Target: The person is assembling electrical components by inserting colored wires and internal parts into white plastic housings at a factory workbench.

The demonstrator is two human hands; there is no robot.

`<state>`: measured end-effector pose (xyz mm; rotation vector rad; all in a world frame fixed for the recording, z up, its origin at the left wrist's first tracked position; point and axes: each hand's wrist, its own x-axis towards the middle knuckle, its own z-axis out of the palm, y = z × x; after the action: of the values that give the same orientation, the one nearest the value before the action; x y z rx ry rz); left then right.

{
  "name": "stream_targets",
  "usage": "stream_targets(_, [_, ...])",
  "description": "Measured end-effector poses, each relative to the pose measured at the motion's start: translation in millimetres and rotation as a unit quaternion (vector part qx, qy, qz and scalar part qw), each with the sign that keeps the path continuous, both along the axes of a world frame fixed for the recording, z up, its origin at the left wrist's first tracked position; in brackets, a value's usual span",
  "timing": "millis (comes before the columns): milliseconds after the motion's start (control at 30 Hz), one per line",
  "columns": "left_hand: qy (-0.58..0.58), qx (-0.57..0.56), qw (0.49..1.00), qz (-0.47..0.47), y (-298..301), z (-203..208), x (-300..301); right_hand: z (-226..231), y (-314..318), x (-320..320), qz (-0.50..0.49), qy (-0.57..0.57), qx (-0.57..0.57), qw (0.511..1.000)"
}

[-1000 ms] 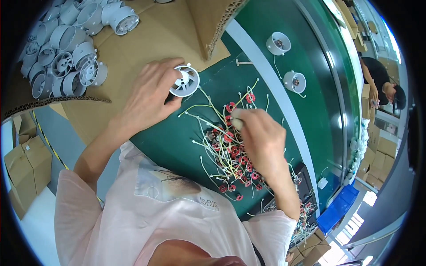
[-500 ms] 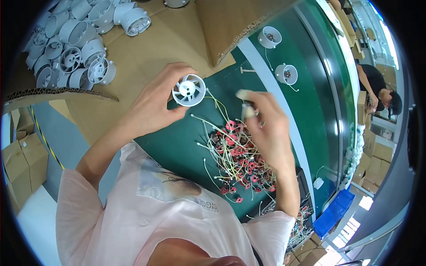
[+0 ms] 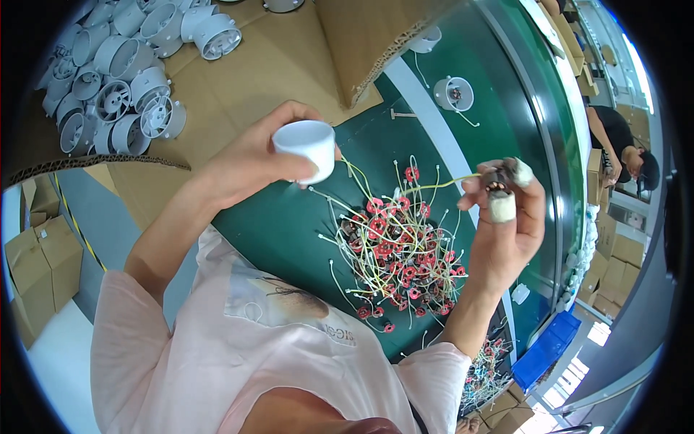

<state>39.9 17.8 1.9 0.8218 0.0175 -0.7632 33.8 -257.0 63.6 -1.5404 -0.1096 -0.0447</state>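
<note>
My left hand (image 3: 249, 155) is closed around a white cylindrical fan housing (image 3: 312, 145), its open mouth tilted up. My right hand (image 3: 502, 231), with whitish covers on two fingertips, pinches a small dark motor stator (image 3: 496, 181) with copper windings. A yellow wire runs left from the stator over the heap. Between and below my hands, a heap of red-faced stators with white and yellow wires (image 3: 394, 249) lies on the green work surface (image 3: 282, 231).
A cardboard box (image 3: 246, 79) at far left holds many white housings (image 3: 123, 58). On the green conveyor (image 3: 499, 130) stand housings with stators inside (image 3: 454, 94). A blue bin (image 3: 546, 351) and a tray of wired parts (image 3: 488, 372) sit at right. A person in black works beyond.
My right hand has lifted a stator from the heap and moved right with it. My left hand has turned the housing from its spoked face to its open mouth. Conveyor housings shifted slightly up-left.
</note>
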Motion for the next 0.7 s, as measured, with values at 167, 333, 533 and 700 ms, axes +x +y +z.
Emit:
stream_targets(167, [-0.144,0.169,0.974,-0.043,-15.1,11.5,-8.9,5.2,9.1,-1.1,0.073,-0.075,0.069,0.992])
stream_targets(333, [-0.224,0.148,0.962,-0.045,-10.6,-1.3,-10.2,-11.9,13.9,12.1,0.164,-0.159,-0.149,0.962])
stream_targets(533, [-0.239,0.185,0.95,-0.078,-8.4,5.0,-7.7,-3.9,17.8,10.8,0.111,-0.124,0.053,0.985])
stream_targets(700, [-0.226,0.141,0.959,-0.097,-12.3,4.4,-5.2,-17.3,37.8,12.5,0.13,-0.095,0.076,0.984])
